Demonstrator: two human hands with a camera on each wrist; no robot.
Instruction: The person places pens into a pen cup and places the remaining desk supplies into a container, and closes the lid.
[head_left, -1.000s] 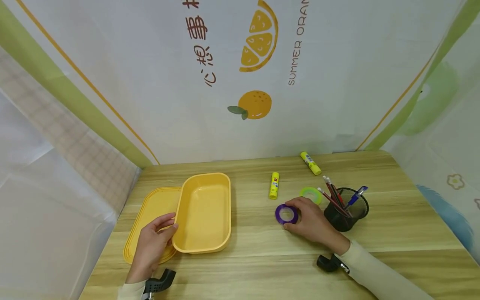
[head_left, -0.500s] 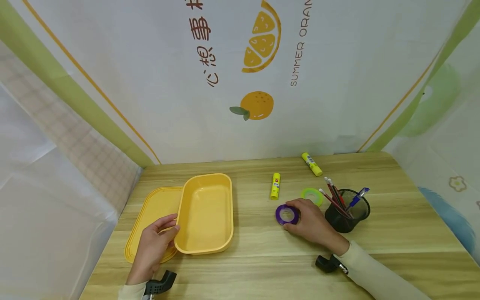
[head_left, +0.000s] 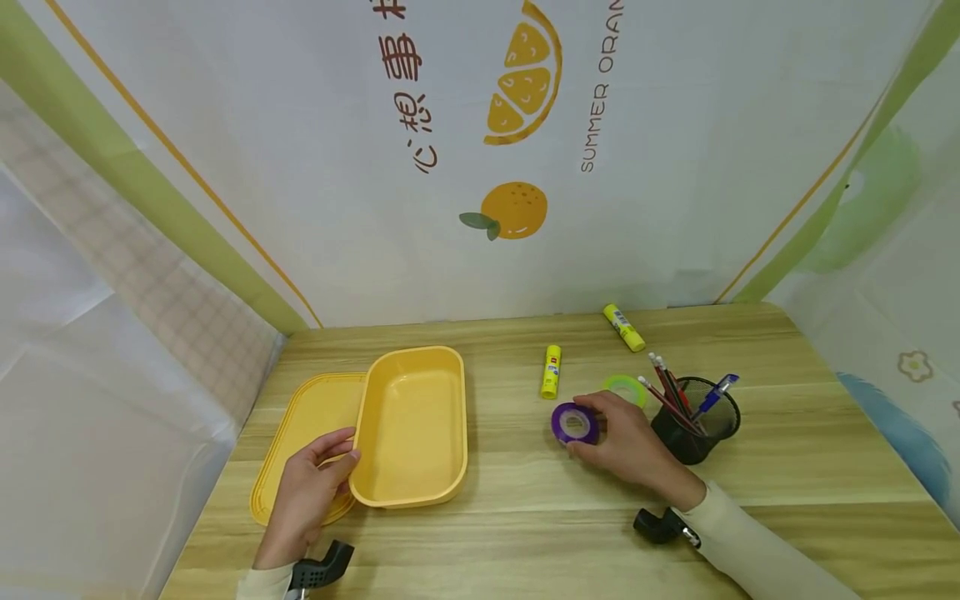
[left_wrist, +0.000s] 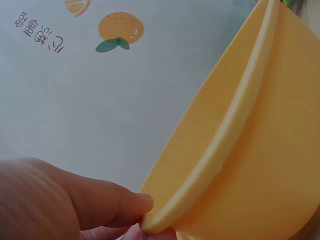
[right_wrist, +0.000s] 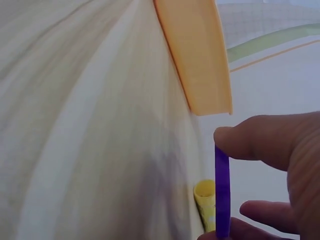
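My left hand [head_left: 307, 492] pinches the left rim of a yellow plastic box [head_left: 411, 429] between thumb and fingers. In the left wrist view the thumb presses on the inside of the box wall [left_wrist: 280, 130]. My right hand [head_left: 626, 437] holds a roll of purple tape [head_left: 562, 427] by its edge, thumb on one side and fingers on the other. Seen edge-on in the right wrist view, the purple tape [right_wrist: 222, 195] stands a little off the tabletop. Beyond that hand lies a roll of green tape [head_left: 630, 385], partly hidden by it.
Under and left of the box lies its yellow lid [head_left: 322, 408]. Two yellow glue sticks [head_left: 551, 372] lie further back, one near the rear edge. A black mesh pen holder [head_left: 690, 446] with pencils and a blue pen stands right of my right hand. A printed cloth hangs behind the table.
The purple tape has risen slightly from the table in my right hand. My left hand keeps its grip on the box rim, and the box stays where it was.
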